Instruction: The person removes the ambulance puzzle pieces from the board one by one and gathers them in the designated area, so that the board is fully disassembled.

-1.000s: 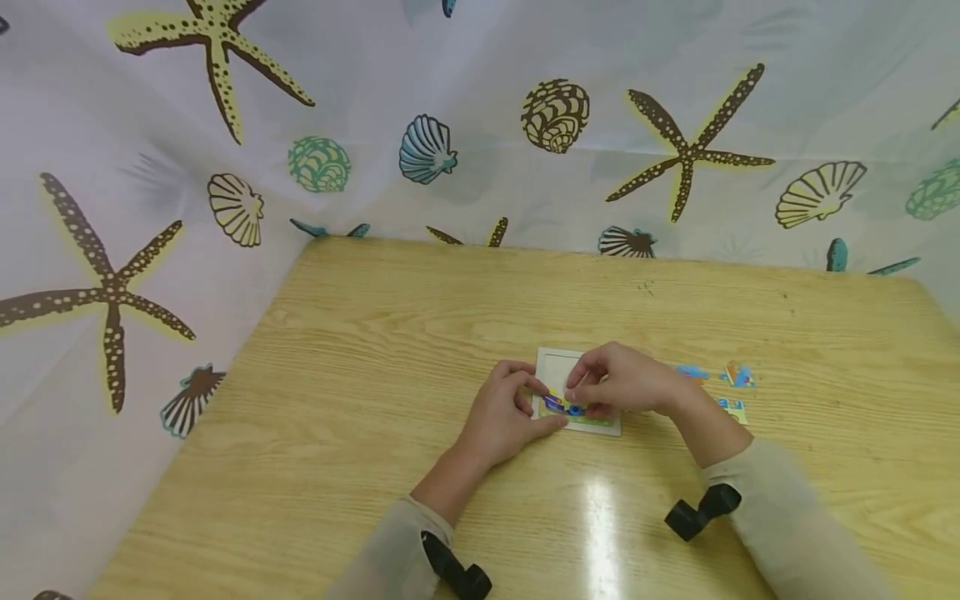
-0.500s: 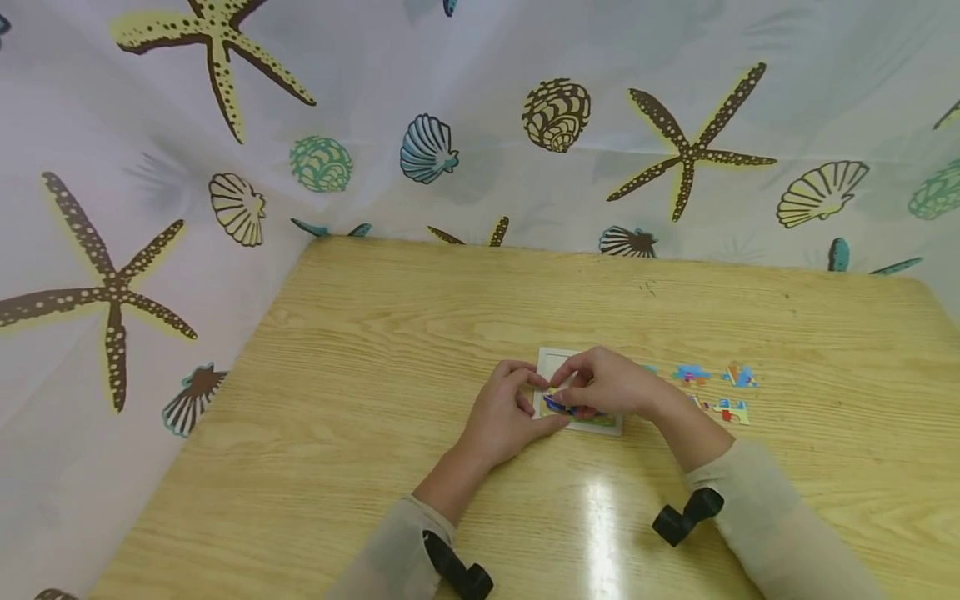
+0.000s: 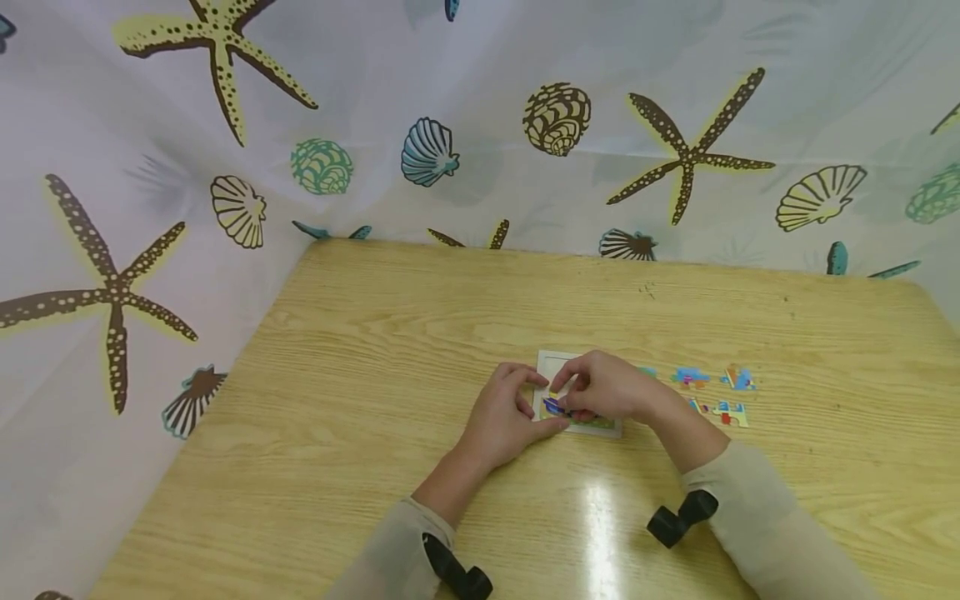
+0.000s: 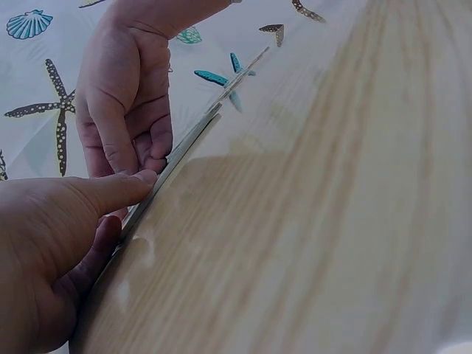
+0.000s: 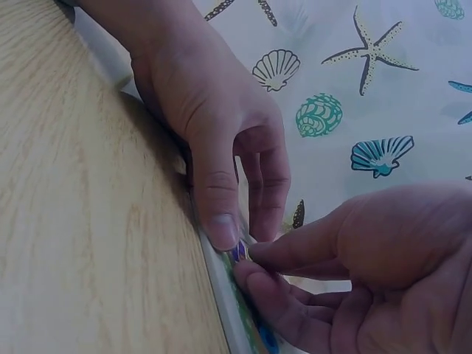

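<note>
A small white-bordered jigsaw board (image 3: 551,365) lies flat on the wooden table. My left hand (image 3: 504,417) holds its left side steady, fingers bent at the left edge and thumb along the near edge. Over the board, the thumb and index finger of my right hand (image 3: 609,385) pinch a small blue and purple puzzle piece (image 5: 240,251) low against the board's surface. Green and blue printed parts show along the near side, while the far part is bare white. My right hand hides much of the board's middle and right. The left wrist view shows the board edge-on.
Right of the board lie several loose puzzle pieces, among them a blue one (image 3: 690,377), an orange and blue one (image 3: 739,378) and a red and yellow one (image 3: 729,412). A curtain (image 3: 480,192) printed with shells and starfish hangs behind and left of the table (image 3: 360,350).
My right hand has shifted left and slightly down over the board with the piece, uncovering more loose pieces on the right. The left hand stays in place.
</note>
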`<action>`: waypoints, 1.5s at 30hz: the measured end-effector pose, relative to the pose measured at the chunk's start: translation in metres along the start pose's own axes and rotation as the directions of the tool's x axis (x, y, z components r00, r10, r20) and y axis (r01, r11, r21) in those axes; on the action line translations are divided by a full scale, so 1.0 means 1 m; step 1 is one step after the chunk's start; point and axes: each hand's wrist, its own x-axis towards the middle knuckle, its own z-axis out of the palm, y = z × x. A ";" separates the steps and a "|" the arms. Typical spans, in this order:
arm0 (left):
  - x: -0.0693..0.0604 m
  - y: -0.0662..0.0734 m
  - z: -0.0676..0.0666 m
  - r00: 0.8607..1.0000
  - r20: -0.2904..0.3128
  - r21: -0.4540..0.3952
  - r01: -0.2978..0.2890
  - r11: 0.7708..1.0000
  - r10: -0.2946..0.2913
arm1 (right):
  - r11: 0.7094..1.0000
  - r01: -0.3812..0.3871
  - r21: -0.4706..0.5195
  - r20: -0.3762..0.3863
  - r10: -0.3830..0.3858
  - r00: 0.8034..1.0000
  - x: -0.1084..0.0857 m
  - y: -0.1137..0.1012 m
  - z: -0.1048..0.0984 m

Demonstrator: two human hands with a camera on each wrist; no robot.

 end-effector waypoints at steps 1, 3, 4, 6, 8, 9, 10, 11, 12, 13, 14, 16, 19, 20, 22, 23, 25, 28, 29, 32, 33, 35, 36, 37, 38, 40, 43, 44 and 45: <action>0.000 0.000 0.000 1.000 0.000 -0.001 -0.004 1.000 0.004 | 1.000 -0.012 0.004 0.005 0.012 1.000 0.000 -0.001 0.000; 0.000 0.002 -0.001 1.000 0.005 0.001 -0.009 1.000 0.009 | 0.999 -0.032 0.009 0.015 0.032 0.999 0.000 -0.002 -0.001; 0.000 0.002 -0.001 1.000 0.008 0.003 -0.011 1.000 0.011 | 0.999 -0.043 0.018 0.017 0.043 0.999 0.000 -0.002 -0.001; -0.001 0.003 -0.002 1.000 0.012 0.007 -0.021 1.000 0.021 | 0.998 -0.053 0.027 0.018 0.053 0.998 0.000 -0.002 -0.002; -0.001 0.004 -0.002 0.999 0.013 0.013 -0.029 0.999 0.029 | 0.998 -0.051 0.028 0.010 0.051 0.999 0.000 -0.003 -0.001; -0.002 0.004 -0.002 0.999 0.012 0.013 -0.033 0.999 0.032 | 0.998 -0.049 0.028 0.004 0.049 0.999 0.000 -0.003 -0.001; -0.002 0.003 -0.002 0.999 0.010 0.013 -0.035 0.999 0.035 | 0.999 -0.047 0.025 0.000 0.047 0.999 0.000 -0.004 0.000; -0.002 0.003 -0.002 0.999 0.010 0.013 -0.041 0.999 0.041 | 0.999 -0.045 0.021 -0.007 0.045 0.999 0.000 -0.004 0.000; -0.002 0.003 -0.002 0.999 0.012 0.013 -0.044 0.999 0.043 | 0.999 -0.046 0.018 -0.014 0.047 0.999 -0.001 -0.005 0.001; -0.002 0.003 -0.001 0.999 0.016 0.011 -0.041 0.999 0.041 | 0.999 -0.049 0.018 -0.022 0.050 0.999 -0.001 -0.005 0.001; -0.002 0.003 -0.001 0.999 0.020 0.009 -0.038 0.999 0.038 | 0.998 -0.052 0.018 -0.029 0.053 0.998 -0.002 -0.005 0.001; -0.002 0.002 0.000 0.999 0.026 0.011 -0.037 0.999 0.037 | 0.999 -0.044 0.025 -0.045 0.046 0.998 -0.004 -0.006 0.002; -0.002 0.002 0.001 0.999 0.020 0.015 -0.045 0.999 0.045 | 0.999 -0.008 0.049 -0.071 0.011 0.997 -0.005 -0.007 0.003; -0.002 0.002 0.001 0.999 0.016 0.017 -0.051 0.999 0.051 | 0.998 0.007 0.061 -0.078 -0.003 0.997 -0.005 -0.007 0.003; -0.002 0.002 0.001 0.998 0.010 0.022 -0.066 0.998 0.066 | 0.996 0.028 0.086 -0.089 -0.020 0.996 -0.005 -0.007 0.003; -0.002 0.002 0.000 0.997 0.008 0.022 -0.073 0.997 0.073 | 0.995 0.031 0.096 -0.092 -0.022 0.996 -0.005 -0.007 0.003; -0.002 0.002 0.000 0.997 0.009 0.022 -0.081 0.996 0.081 | 0.993 0.035 0.112 -0.093 -0.024 0.995 -0.006 -0.006 0.004; -0.002 0.001 0.000 0.996 0.007 0.015 -0.084 0.996 0.084 | 0.992 0.038 0.117 -0.096 -0.026 0.995 -0.006 -0.004 0.005; -0.002 0.002 0.000 0.997 0.005 0.014 -0.081 0.997 0.081 | 0.992 0.038 0.120 -0.098 -0.027 0.995 -0.006 -0.004 0.005; -0.002 0.002 -0.001 0.998 0.002 0.013 -0.068 0.998 0.068 | 0.991 0.041 0.124 -0.116 -0.026 0.993 -0.008 -0.002 0.005; -0.002 0.002 -0.001 0.998 0.001 0.016 -0.065 0.998 0.064 | 0.991 0.042 0.126 -0.126 -0.026 0.992 -0.009 -0.002 0.005; -0.001 0.002 -0.001 0.999 0.001 0.023 -0.053 0.998 0.053 | 0.991 0.051 0.123 -0.143 -0.033 0.989 -0.011 0.000 0.004; -0.001 0.002 -0.002 0.999 0.001 0.026 -0.044 0.999 0.044 | 0.991 0.057 0.117 -0.154 -0.039 0.987 -0.012 0.001 0.003; -0.001 0.002 -0.002 0.999 -0.001 0.030 -0.042 0.999 0.042 | 0.992 0.064 0.111 -0.163 -0.046 0.986 -0.013 0.002 0.003; 0.000 0.002 -0.002 0.999 -0.001 0.035 -0.035 0.999 0.035 | 0.992 0.072 0.107 -0.170 -0.053 0.984 -0.014 0.003 0.002; 0.000 0.002 -0.002 1.000 -0.001 0.040 -0.023 0.999 0.024 | 0.991 0.084 0.108 -0.178 -0.063 0.982 -0.016 0.006 0.001; 0.001 0.001 -0.002 1.000 -0.002 0.034 -0.015 0.999 0.015 | 0.984 0.089 0.155 -0.176 -0.061 0.982 -0.017 0.012 -0.001; 0.001 0.002 -0.002 1.000 0.000 0.032 -0.012 0.999 0.012 | 0.978 0.087 0.187 -0.170 -0.055 0.984 -0.017 0.014 -0.001; 0.001 0.001 -0.002 1.000 0.001 0.029 -0.008 1.000 0.008 | 0.972 0.084 0.221 -0.161 -0.048 0.986 -0.018 0.016 -0.002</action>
